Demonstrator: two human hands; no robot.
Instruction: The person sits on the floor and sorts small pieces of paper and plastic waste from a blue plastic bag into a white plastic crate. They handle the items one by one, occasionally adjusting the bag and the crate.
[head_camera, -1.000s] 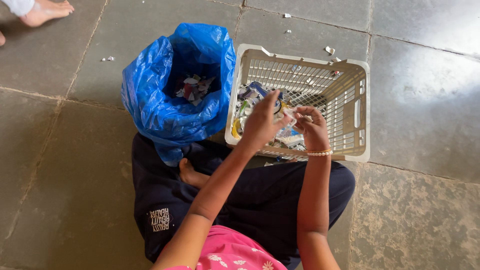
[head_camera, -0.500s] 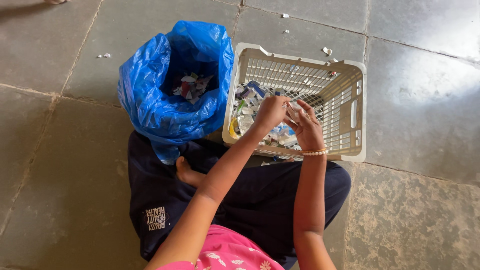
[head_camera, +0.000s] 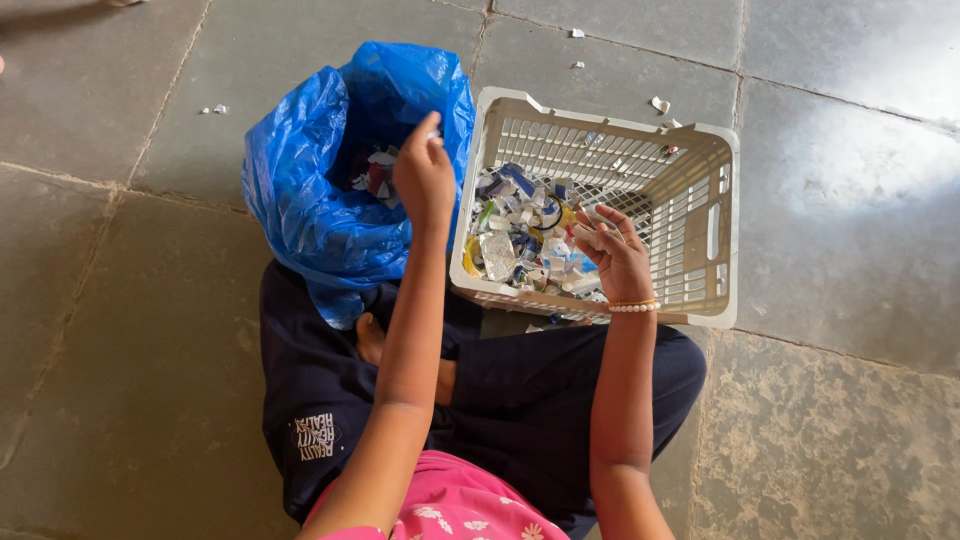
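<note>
in blue bag (head_camera: 320, 210): scraps | in basket (head_camera: 715, 160): mixed wrappers (head_camera: 520, 240)

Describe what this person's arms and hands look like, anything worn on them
Both arms are bare from the hands up to the edge of the frame; no sleeves show on them. The right hand has a bracelet of small pale beads around its wrist. The left hand wears nothing: no ring, watch or glove is visible. A pink floral top shows at the bottom.

One blue bag (head_camera: 320, 200), one basket (head_camera: 700, 150), two hands.
</note>
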